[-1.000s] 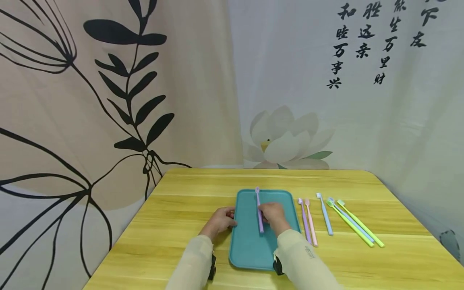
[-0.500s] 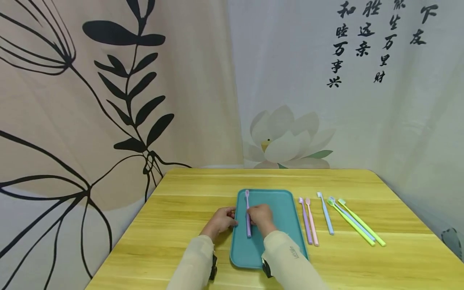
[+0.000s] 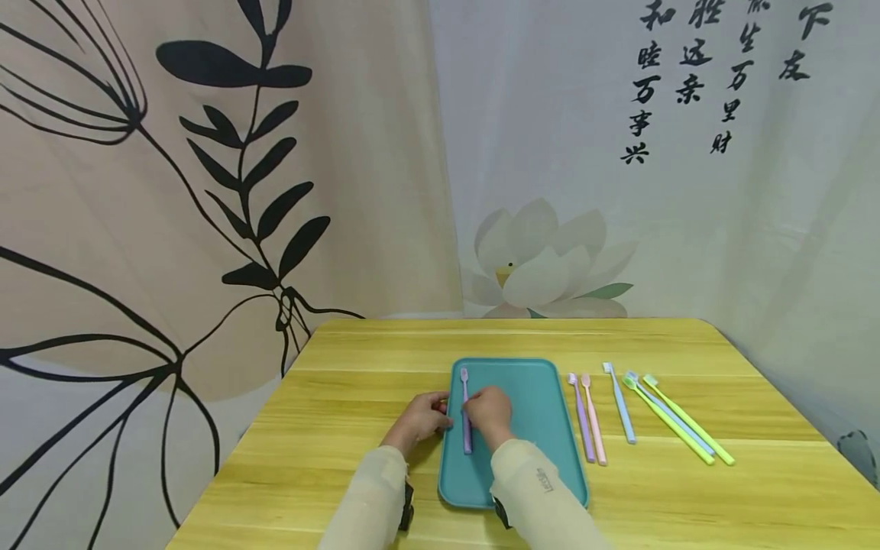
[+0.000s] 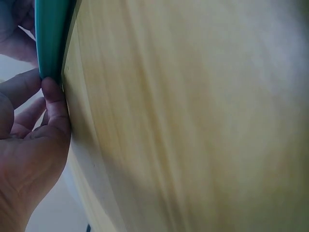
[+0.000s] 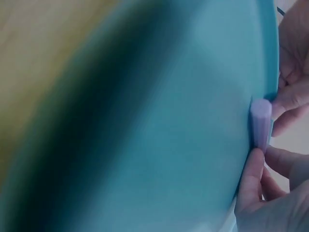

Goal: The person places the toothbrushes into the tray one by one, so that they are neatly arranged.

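My right hand pinches a purple toothbrush by its handle, over the left side of a teal tray. The brush lies lengthwise, its head toward the tray's far end. In the right wrist view the thumb and fingers meet on the purple handle, close over the tray floor. At the tray's left rim, my left hand grips the edge. Thumb and fingertip squeeze the teal rim in the left wrist view.
Right of the tray lie another purple toothbrush, a pink one and a blue one. Farther right, two green toothbrushes lie with another blue one between them. All rest on the wooden table; a printed curtain hangs behind.
My right hand has carried the purple toothbrush leftward and slightly nearer, toward the tray's left rim. The left hand has stayed at the rim.
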Available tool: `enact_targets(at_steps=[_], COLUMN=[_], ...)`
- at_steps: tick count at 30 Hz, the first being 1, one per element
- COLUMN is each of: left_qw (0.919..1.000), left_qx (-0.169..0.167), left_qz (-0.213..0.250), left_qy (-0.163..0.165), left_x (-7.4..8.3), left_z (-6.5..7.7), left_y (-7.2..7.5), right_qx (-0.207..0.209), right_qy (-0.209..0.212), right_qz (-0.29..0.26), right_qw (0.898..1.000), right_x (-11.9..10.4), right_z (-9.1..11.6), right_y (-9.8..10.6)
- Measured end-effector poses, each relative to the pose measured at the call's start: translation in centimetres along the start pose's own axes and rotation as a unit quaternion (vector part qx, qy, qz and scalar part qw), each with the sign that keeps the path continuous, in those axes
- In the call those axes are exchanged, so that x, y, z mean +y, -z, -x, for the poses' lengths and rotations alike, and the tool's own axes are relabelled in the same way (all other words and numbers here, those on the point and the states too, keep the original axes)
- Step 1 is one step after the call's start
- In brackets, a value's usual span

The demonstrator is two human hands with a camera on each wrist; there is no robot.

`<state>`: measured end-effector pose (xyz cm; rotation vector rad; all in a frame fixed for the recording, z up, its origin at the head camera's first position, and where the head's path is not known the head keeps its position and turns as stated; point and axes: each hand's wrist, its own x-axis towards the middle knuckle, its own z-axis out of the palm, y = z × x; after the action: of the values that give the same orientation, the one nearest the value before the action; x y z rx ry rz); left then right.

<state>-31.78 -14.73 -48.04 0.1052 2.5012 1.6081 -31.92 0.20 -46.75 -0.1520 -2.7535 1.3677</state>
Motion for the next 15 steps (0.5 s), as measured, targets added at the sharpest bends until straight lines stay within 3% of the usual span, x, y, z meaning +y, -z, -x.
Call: enact_targets(at_steps=[15], left_qw=[0.9998], left_qx=[-0.003], left_qz=[0.008], left_qy=[-0.019], left_x=[-0.28], left_z=[-0.04], left_y=[0.02], right_qx=[-0.014], right_qy=[0.006], right_qz=[-0.026], right_qw=[1.0], right_x=[-0.07], right_z=[-0.04], right_y=[-0.92])
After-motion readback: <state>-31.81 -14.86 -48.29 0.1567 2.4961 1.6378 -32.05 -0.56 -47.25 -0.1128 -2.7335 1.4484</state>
